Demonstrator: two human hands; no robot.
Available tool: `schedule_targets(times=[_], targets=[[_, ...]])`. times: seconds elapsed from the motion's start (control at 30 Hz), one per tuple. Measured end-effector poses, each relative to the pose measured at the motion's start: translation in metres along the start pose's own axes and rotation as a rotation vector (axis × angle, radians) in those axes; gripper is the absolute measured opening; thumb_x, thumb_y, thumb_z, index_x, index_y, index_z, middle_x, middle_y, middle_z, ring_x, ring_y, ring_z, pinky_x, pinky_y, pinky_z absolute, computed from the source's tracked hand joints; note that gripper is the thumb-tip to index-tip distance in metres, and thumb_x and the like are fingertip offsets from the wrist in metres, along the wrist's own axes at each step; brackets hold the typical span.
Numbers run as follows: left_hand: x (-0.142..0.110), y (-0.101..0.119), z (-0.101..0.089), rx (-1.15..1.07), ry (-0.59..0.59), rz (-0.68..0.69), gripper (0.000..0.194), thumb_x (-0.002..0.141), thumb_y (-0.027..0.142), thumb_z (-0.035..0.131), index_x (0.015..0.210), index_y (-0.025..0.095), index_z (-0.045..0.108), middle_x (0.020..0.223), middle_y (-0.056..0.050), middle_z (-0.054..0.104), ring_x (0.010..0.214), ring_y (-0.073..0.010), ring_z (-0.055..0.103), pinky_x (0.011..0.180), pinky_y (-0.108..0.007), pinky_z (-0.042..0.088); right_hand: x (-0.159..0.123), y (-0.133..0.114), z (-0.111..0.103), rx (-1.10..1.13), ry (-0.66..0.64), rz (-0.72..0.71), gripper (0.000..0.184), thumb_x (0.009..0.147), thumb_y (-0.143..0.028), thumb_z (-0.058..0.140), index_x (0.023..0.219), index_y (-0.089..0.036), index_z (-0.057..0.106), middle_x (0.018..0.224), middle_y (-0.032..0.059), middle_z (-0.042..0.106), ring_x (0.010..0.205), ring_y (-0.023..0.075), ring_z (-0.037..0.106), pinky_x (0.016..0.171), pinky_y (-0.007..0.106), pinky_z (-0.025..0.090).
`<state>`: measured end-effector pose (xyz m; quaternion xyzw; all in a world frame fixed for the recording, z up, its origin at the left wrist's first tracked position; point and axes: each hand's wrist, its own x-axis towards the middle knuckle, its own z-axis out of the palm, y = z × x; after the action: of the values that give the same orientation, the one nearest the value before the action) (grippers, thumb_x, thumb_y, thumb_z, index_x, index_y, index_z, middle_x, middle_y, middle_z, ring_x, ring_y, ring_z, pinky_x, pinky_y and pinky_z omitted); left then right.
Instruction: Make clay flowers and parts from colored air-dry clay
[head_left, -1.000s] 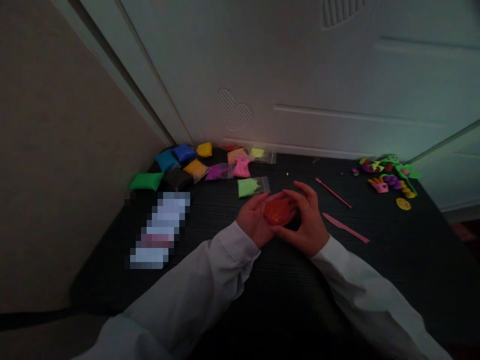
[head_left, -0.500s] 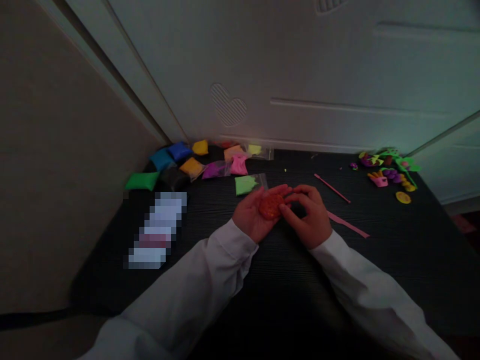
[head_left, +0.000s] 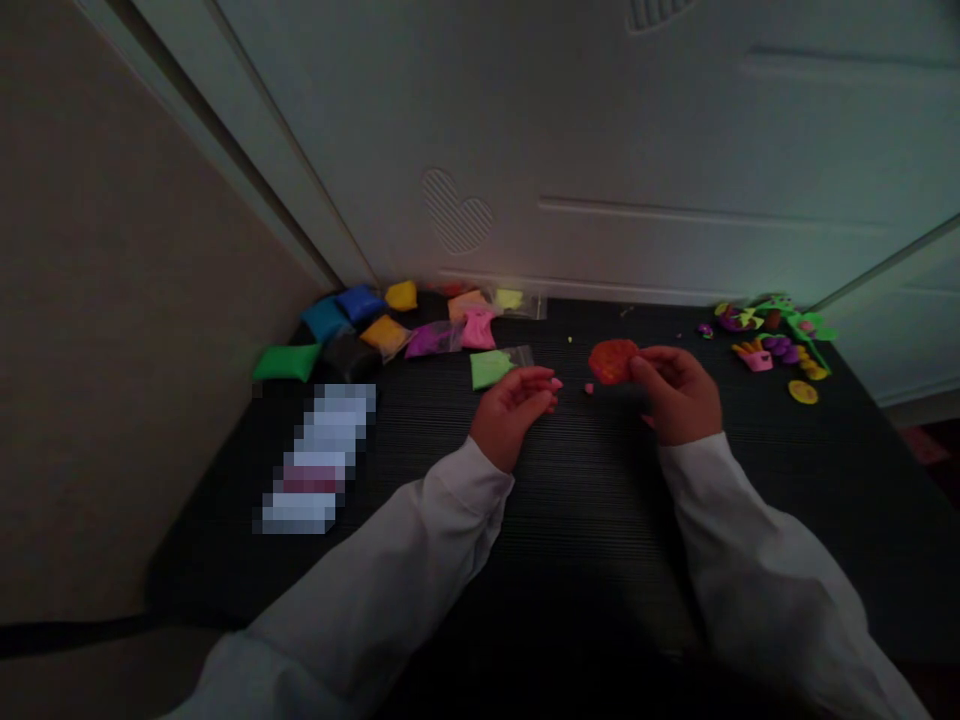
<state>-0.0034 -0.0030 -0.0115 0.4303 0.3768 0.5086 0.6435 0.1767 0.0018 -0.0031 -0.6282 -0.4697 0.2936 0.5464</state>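
Observation:
My right hand [head_left: 681, 395] pinches a flat, roughly round red modelling clay piece [head_left: 613, 361] by its right edge, holding it above the dark table. To the left, my left hand [head_left: 513, 415] is curled, thumb and fingertips close around a small pink clay bit [head_left: 556, 384]. A second pink clay bit [head_left: 589, 389] lies between the hands, below the red piece. Just behind my left hand is a light green clay packet [head_left: 490, 369]. Part of a pink tool shows below my right hand, which hides most of it.
Several coloured clay packets, including a green one [head_left: 286, 362] and a pink one [head_left: 478, 329], lie at the back left. A blurred-out pale rectangle [head_left: 319, 460] is in front of them. Small clay figures [head_left: 780, 350] and a yellow disc [head_left: 803, 391] sit at the right. A white panel [head_left: 675, 130] rises behind.
The red clay has left my left palm and moved right in my right hand. My left hand has turned and curled its fingers. Two pink bits now show between the hands.

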Motion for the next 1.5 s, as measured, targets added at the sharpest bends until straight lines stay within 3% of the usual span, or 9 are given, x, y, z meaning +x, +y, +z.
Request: schedule_targets(times=[0.1, 0.33, 0.47, 0.6, 0.9, 1.1, 1.23, 1.4, 1.5], targets=[[-0.003, 0.005, -0.002, 0.257, 0.045, 0.144, 0.017, 0.069, 0.023, 0.053, 0.084, 0.02, 0.06, 0.082, -0.003, 0.06, 0.068, -0.0142, 0.052, 0.068, -0.029, 0.039, 0.011, 0.006, -0.009, -0.241, 0.131, -0.031, 0.027, 0.066, -0.039, 0.055, 0.082, -0.017, 0.053, 0.074, 0.0032, 0.061, 0.067, 0.0147, 0.058, 0.066, 0.031, 0.045], [0.008, 0.003, -0.015, 0.999, 0.006, 0.514, 0.024, 0.072, 0.022, 0.045, 0.091, 0.02, 0.06, 0.088, -0.007, 0.057, 0.091, -0.022, 0.045, 0.087, -0.037, 0.03, 0.015, 0.01, -0.008, -0.717, 0.071, 0.029, 0.022, 0.068, -0.038, 0.051, 0.081, -0.02, 0.054, 0.077, 0.0017, 0.064, 0.07, 0.0154, 0.059, 0.07, 0.03, 0.041], [0.011, -0.001, -0.015, 1.321, 0.049, 0.53, 0.031, 0.07, 0.023, 0.048, 0.1, 0.019, 0.057, 0.102, -0.009, 0.053, 0.103, -0.0264, 0.037, 0.091, -0.042, 0.026, 0.012, 0.004, -0.008, -0.951, -0.02, 0.021, 0.023, 0.071, -0.039, 0.045, 0.08, -0.021, 0.056, 0.078, 0.0018, 0.064, 0.077, 0.0194, 0.058, 0.073, 0.035, 0.037], [0.01, -0.002, -0.011, 1.436, 0.116, 0.507, 0.039, 0.07, 0.025, 0.048, 0.109, 0.021, 0.051, 0.112, -0.009, 0.048, 0.11, -0.0277, 0.032, 0.091, -0.043, 0.025, 0.012, 0.001, -0.01, -1.023, -0.056, -0.006, 0.024, 0.071, -0.039, 0.043, 0.077, -0.021, 0.058, 0.084, 0.0042, 0.061, 0.08, 0.0212, 0.055, 0.07, 0.037, 0.036], [0.012, -0.007, 0.002, 1.439, -0.007, 0.539, 0.026, 0.074, 0.026, 0.045, 0.098, 0.024, 0.056, 0.11, -0.008, 0.051, 0.11, -0.0288, 0.032, 0.092, -0.048, 0.016, 0.022, 0.009, -0.026, -0.778, 0.122, -0.05, 0.026, 0.074, -0.03, 0.037, 0.084, -0.019, 0.058, 0.084, 0.0051, 0.059, 0.078, 0.0173, 0.054, 0.068, 0.031, 0.039], [0.014, -0.007, 0.001, 1.377, 0.004, 0.518, 0.018, 0.076, 0.027, 0.044, 0.084, 0.023, 0.059, 0.095, -0.007, 0.057, 0.105, -0.0259, 0.036, 0.091, -0.047, 0.016, 0.023, 0.01, -0.04, -1.03, -0.018, 0.056, 0.031, 0.07, -0.035, 0.043, 0.094, -0.023, 0.059, 0.104, 0.0084, 0.055, 0.095, 0.0273, 0.05, 0.074, 0.046, 0.037], [0.013, -0.004, 0.001, 1.308, 0.003, 0.511, 0.017, 0.075, 0.03, 0.045, 0.081, 0.022, 0.059, 0.09, -0.007, 0.058, 0.102, -0.0255, 0.037, 0.09, -0.046, 0.017, 0.025, 0.015, -0.044, -1.047, -0.086, 0.103, 0.03, 0.071, -0.035, 0.043, 0.093, -0.024, 0.059, 0.101, 0.0074, 0.056, 0.092, 0.0257, 0.053, 0.074, 0.046, 0.037], [0.01, 0.0, 0.0, 0.987, -0.043, 0.485, 0.017, 0.072, 0.033, 0.051, 0.078, 0.02, 0.06, 0.082, -0.005, 0.059, 0.088, -0.0198, 0.044, 0.085, -0.038, 0.028, 0.03, 0.02, -0.047, -1.041, -0.047, 0.099, 0.026, 0.071, -0.034, 0.043, 0.085, -0.022, 0.061, 0.093, 0.0074, 0.059, 0.087, 0.0264, 0.055, 0.07, 0.045, 0.038], [0.007, 0.001, -0.001, 0.613, -0.08, 0.228, 0.02, 0.065, 0.033, 0.059, 0.079, 0.018, 0.058, 0.078, -0.003, 0.059, 0.075, -0.0149, 0.05, 0.072, -0.031, 0.037, 0.027, 0.016, -0.043, -1.016, -0.003, 0.042, 0.026, 0.072, -0.033, 0.043, 0.087, -0.022, 0.061, 0.093, 0.0069, 0.059, 0.086, 0.0243, 0.054, 0.071, 0.041, 0.039]])
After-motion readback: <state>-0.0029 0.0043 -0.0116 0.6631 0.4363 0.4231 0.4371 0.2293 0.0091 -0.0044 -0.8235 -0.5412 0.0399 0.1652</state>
